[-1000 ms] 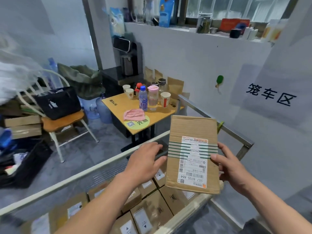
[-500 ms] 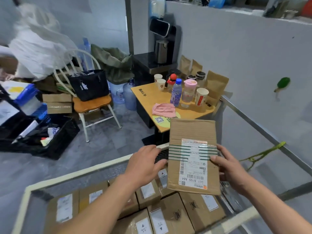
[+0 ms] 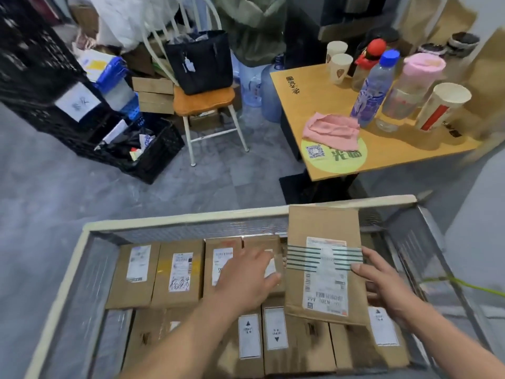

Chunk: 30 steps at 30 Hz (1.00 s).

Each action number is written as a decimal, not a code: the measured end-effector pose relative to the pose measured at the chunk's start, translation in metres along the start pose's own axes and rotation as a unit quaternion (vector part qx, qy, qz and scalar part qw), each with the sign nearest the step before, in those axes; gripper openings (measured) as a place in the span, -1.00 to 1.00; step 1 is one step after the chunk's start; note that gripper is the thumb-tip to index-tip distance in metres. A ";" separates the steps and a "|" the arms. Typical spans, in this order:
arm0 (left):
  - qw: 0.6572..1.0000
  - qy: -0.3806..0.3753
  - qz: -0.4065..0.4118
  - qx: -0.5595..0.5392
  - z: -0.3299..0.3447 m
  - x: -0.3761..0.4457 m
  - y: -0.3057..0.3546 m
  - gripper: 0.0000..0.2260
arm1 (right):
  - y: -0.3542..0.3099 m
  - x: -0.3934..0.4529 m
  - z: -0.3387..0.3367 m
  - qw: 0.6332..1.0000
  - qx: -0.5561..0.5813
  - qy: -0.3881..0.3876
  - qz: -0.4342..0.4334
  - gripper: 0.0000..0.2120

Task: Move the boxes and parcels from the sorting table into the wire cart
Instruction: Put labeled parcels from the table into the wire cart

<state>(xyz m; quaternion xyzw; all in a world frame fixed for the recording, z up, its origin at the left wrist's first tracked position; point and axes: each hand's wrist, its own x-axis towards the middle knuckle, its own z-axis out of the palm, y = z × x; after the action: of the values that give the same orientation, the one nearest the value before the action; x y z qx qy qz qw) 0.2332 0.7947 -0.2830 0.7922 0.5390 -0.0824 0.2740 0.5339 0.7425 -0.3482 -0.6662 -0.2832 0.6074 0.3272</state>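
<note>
A flat cardboard box (image 3: 322, 228) with a white shipping label and green striped tape hangs tilted over the right half of the wire cart (image 3: 177, 221). My left hand (image 3: 246, 277) holds its left edge. My right hand (image 3: 382, 283) grips its right edge, thumb on top across the tape. Below it, several labelled cardboard boxes (image 3: 177, 274) lie packed flat in rows across the cart's bottom. The held box hides part of the boxes beneath it.
Beyond the cart's far rim stands a wooden table (image 3: 314, 99) with bottles, paper cups and a pink cloth (image 3: 332, 131). A chair (image 3: 203, 101) with a black bag, black crates (image 3: 142, 151) and stacked cartons crowd the back left. Grey floor lies between.
My view has tipped down onto the cart. Both hands have brought the box lower and closer over the packed boxes, still holding its two edges.
</note>
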 end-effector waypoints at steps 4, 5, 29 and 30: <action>0.998 -0.046 -0.028 -0.009 0.055 0.034 0.001 -0.54 | 0.040 0.042 -0.021 0.998 -0.015 0.001 0.064 -0.28; 0.998 -0.056 -0.031 -0.013 0.068 0.042 0.002 -0.54 | 0.048 0.051 -0.025 0.997 -0.023 0.003 0.072 -0.36; 0.976 -0.203 -0.052 0.052 0.277 0.167 -0.043 -0.18 | 0.175 0.246 0.031 0.996 0.005 -0.015 0.085 -0.67; 0.975 -0.206 -0.050 0.060 0.280 0.167 -0.042 -0.19 | 0.177 0.247 0.034 0.997 0.012 -0.009 0.079 -0.67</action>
<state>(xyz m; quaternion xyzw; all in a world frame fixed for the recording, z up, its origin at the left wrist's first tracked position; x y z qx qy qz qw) 0.3088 0.7945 -0.6028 0.7452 0.5039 -0.2897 0.3269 0.5217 0.8264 -0.6425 -0.6772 -0.2257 0.6402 0.2839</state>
